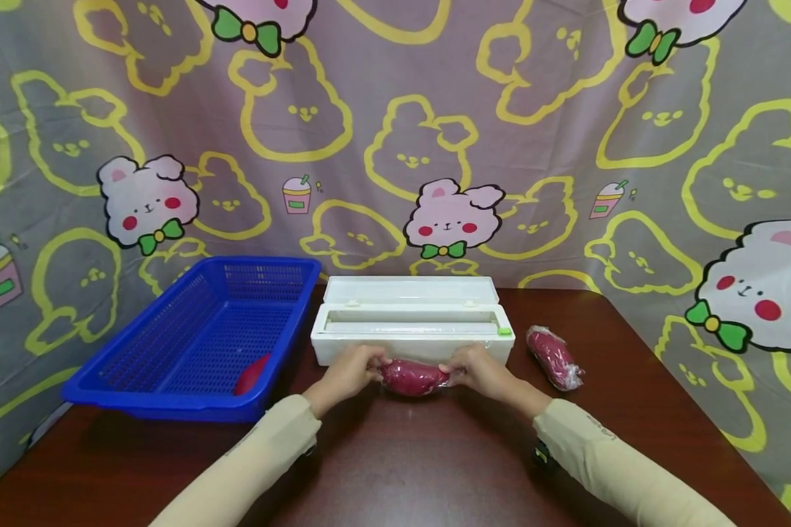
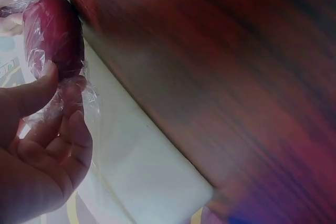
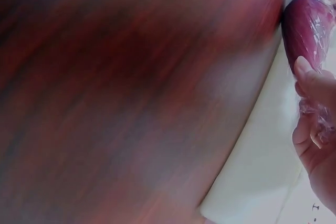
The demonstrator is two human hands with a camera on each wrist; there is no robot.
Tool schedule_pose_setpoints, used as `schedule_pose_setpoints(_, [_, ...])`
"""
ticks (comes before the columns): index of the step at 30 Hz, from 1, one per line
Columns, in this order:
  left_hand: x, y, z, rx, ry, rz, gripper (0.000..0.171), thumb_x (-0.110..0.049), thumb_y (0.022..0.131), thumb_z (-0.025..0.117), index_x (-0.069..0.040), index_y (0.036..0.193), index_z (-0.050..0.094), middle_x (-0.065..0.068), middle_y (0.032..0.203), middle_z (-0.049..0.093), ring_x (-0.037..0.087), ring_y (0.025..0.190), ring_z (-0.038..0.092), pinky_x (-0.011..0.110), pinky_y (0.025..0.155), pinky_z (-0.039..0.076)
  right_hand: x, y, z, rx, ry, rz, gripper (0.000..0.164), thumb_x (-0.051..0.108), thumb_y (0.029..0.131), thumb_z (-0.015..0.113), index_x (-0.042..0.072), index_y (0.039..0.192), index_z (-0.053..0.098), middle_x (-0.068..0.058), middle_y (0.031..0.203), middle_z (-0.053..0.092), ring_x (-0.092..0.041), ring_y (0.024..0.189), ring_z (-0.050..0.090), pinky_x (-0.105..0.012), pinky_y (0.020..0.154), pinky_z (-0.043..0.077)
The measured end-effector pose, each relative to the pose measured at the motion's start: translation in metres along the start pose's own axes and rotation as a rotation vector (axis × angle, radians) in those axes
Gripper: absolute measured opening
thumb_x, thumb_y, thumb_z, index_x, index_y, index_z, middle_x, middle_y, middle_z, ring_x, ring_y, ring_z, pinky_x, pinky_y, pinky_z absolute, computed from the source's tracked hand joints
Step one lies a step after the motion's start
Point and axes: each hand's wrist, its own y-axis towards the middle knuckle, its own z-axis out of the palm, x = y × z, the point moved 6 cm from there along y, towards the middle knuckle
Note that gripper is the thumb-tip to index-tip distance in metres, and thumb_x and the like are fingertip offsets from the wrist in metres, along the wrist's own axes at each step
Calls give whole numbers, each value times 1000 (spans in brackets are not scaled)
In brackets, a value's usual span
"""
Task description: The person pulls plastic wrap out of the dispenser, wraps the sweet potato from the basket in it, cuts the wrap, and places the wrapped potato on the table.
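Note:
A purplish-red, oblong sweet potato [image 1: 414, 378] in clear plastic wrap is held by both hands just in front of the white wrap dispenser box [image 1: 349, 348]. My left hand [image 1: 359, 366] pinches the gathered film at its left end; in the left wrist view the thumb [image 2: 46, 85] presses near the tip. At the other end, my right hand [image 1: 477, 369] grips the bunched film, its thumb [image 3: 310, 74] against the sweet potato. Film bunches between the fingers in both wrist views. The dispenser's lid [image 1: 410, 290] stands raised at the back.
A second wrapped sweet potato [image 1: 555, 357] lies right of the dispenser. To the left stands a blue plastic basket [image 1: 165, 400] with a red rounded item [image 1: 250, 376] partly hidden by its near right wall. A patterned curtain [image 1: 382, 73] hangs behind the brown table [image 1: 402, 461].

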Motion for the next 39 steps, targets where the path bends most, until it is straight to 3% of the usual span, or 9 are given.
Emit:
schedule_pose_setpoints(4, [-3, 0, -1, 3, 45, 25, 18, 1, 65, 74, -8, 77, 64, 3, 81, 66, 14, 72, 62, 27, 66, 48, -1, -1, 1, 1, -39, -31, 20, 1, 62, 78, 6, 79, 69, 4, 65, 54, -7, 60, 46, -21, 55, 40])
schedule_pose_setpoints(10, [-15, 1, -3, -9, 237, 119, 24, -5, 57, 80, -11, 73, 62, -1, 77, 56, 18, 75, 53, 32, 67, 44, 3, -1, -2, 4, -112, -23, 26, 5, 62, 79, 6, 86, 69, 2, 77, 55, -11, 72, 51, -25, 64, 43])
schedule_pose_setpoints(13, [-17, 2, -3, 17, 214, 120, 28, -4, 55, 80, -11, 76, 62, -1, 78, 60, 19, 79, 54, 33, 70, 44, 6, 0, -4, 44, -144, 1, 32, 12, 61, 81, 7, 90, 70, 0, 82, 55, -14, 78, 50, -28, 68, 42])
schedule_pose_setpoints(16, [-17, 2, -3, 52, 169, 86, 35, -2, 54, 80, -9, 83, 62, 2, 85, 61, 22, 87, 54, 36, 77, 44, 9, -1, -10, 109, -126, 71, 46, 24, 59, 82, 7, 100, 67, -1, 90, 55, -16, 84, 49, -32, 72, 42])
schedule_pose_setpoints(19, [-18, 1, -4, 76, 154, 81, 44, -4, 52, 82, -6, 91, 61, 5, 91, 61, 25, 92, 53, 38, 81, 42, 6, -5, -21, 110, -83, 239, 56, 34, 64, 79, 6, 109, 62, -2, 96, 55, -16, 87, 50, -33, 73, 43])
schedule_pose_setpoints(24, [-28, 1, -9, 92, 149, 100, 59, -19, 53, 85, -4, 104, 59, 7, 100, 60, 25, 95, 49, 38, 82, 40, -13, -22, -49, -156, 32, 618, 51, 32, 79, 67, -1, 114, 50, -7, 76, 62, -15, 60, 54, -29, 52, 44])
schedule_pose_setpoints(28, [-44, 9, -15, 72, 127, 105, 44, -26, 65, 79, -4, 100, 62, 8, 97, 61, 24, 93, 50, 38, 82, 39, -29, -45, -52, -329, 224, 827, 54, 27, 84, 63, -1, 121, 34, -19, 76, 63, -21, 43, 54, -30, 38, 43])
schedule_pose_setpoints(32, [-62, 26, -14, 66, 68, 120, 29, -23, 77, 71, -2, 95, 65, 7, 94, 63, 23, 92, 54, 36, 83, 40, -39, -57, -40, -406, 413, 924, 66, 26, 83, 64, 4, 128, 21, -25, 86, 63, -23, 39, 56, -33, 32, 42])
schedule_pose_setpoints(39, [-98, 57, 3, 81, 15, 206, 17, -17, 82, 65, -3, 91, 67, 4, 89, 65, 18, 88, 58, 29, 80, 43, -49, -60, -26, -607, 754, 952, 80, 17, 84, 63, 10, 136, 3, -18, 78, 65, -15, 31, 49, -21, 27, 32])
